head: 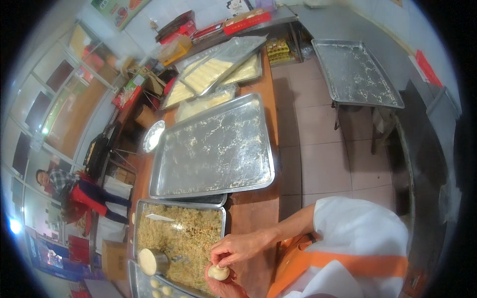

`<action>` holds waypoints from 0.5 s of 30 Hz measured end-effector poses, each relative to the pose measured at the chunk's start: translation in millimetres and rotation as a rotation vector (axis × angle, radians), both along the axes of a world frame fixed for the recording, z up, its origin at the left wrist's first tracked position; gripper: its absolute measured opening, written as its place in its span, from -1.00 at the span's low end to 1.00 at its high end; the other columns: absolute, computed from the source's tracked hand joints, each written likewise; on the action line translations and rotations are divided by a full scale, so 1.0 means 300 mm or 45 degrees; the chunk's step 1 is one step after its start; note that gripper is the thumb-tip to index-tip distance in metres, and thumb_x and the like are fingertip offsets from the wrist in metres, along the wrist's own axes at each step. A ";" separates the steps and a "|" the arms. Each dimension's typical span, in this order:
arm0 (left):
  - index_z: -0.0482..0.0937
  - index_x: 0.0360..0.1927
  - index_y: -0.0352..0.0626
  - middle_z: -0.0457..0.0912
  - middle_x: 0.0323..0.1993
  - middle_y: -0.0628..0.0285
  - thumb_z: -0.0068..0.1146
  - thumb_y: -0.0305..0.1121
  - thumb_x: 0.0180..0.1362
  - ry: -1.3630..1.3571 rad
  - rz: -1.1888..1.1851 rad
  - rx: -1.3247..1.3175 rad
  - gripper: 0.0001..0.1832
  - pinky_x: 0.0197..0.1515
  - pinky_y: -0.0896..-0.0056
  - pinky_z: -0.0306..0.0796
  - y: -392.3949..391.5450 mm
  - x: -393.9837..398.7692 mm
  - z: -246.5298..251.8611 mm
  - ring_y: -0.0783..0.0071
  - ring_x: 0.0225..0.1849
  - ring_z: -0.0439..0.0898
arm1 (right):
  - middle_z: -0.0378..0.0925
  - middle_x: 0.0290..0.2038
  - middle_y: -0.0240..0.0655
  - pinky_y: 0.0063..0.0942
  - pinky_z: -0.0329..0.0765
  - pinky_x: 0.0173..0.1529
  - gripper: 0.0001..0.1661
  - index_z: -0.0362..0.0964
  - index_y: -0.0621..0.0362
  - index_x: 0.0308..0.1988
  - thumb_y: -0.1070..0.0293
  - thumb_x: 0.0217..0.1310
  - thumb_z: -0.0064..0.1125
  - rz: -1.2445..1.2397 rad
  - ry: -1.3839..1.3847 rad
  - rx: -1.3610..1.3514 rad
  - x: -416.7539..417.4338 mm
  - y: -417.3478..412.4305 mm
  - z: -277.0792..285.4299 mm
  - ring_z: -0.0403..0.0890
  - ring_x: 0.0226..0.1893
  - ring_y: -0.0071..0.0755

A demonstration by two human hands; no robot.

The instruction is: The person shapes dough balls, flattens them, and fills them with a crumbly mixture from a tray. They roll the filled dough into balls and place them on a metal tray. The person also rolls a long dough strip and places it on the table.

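Note:
My left hand (223,286) cups a round, pale dough ball (218,273) from below, low in the view. From above, the fingers of my right hand (240,249) pinch the dough's top edge. Both hands are over the near edge of a metal tray (224,219) spread with crumbly yellow-brown filling (186,238). A flat white scraper (159,217) lies on the filling. On the tray's lower left stands a round metal container (153,262) with a pale face. Several small dough balls (166,290) sit on another metal tray (138,283) at the bottom.
A large flour-dusted tray (212,149) lies farther along the wooden table (257,212), by a bowl of white powder (154,138). Beyond are plastic-covered trays of pale dough strips (208,72). Another dusted tray (356,72) rests on a stand. A person (74,186) is across the room.

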State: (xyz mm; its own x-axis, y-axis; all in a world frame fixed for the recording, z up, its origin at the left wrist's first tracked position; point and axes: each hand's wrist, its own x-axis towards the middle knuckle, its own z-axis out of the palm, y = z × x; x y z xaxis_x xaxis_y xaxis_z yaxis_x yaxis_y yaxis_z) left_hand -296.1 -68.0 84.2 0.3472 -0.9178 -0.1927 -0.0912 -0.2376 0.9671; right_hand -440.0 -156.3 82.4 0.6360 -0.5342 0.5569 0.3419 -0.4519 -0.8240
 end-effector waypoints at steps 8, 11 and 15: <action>0.51 -0.11 -0.15 0.50 -0.39 0.30 -0.18 -0.01 0.28 -0.020 0.068 0.027 -0.58 -0.45 0.51 0.31 0.028 -0.040 0.013 0.51 -0.42 0.43 | 0.45 -0.31 -0.31 -0.48 0.43 -0.19 -0.90 0.39 0.26 -0.26 0.48 0.21 0.05 0.011 -0.021 0.315 -0.031 0.013 -0.026 0.49 -0.27 -0.42; 0.54 -0.21 -0.19 0.49 -0.46 0.31 -0.15 -0.08 0.26 -0.507 -0.189 -0.045 -0.62 -0.45 0.51 0.30 0.013 -0.004 0.008 0.52 -0.46 0.41 | 0.45 -0.32 -0.31 -0.47 0.44 -0.19 -0.90 0.39 0.27 -0.26 0.48 0.21 0.04 -0.028 -0.144 0.083 -0.037 0.013 -0.023 0.49 -0.28 -0.41; 0.56 -0.33 -0.23 0.47 -0.53 0.32 -0.07 -0.19 0.20 -0.571 -0.307 -0.063 -0.69 -0.47 0.48 0.27 0.008 0.020 0.010 0.52 -0.51 0.39 | 0.46 -0.31 -0.32 -0.48 0.44 -0.18 -0.90 0.40 0.27 -0.25 0.47 0.21 0.05 -0.036 -0.077 0.080 -0.025 0.013 -0.047 0.49 -0.27 -0.42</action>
State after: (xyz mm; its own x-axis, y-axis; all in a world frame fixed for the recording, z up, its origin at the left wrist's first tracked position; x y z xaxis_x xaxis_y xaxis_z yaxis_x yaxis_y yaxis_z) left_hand -289.9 -65.7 87.0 0.1634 -0.9862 -0.0277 -0.5463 -0.1139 0.8298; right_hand -447.5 -152.4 68.3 0.5868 -0.5862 0.5587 0.3797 -0.4102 -0.8292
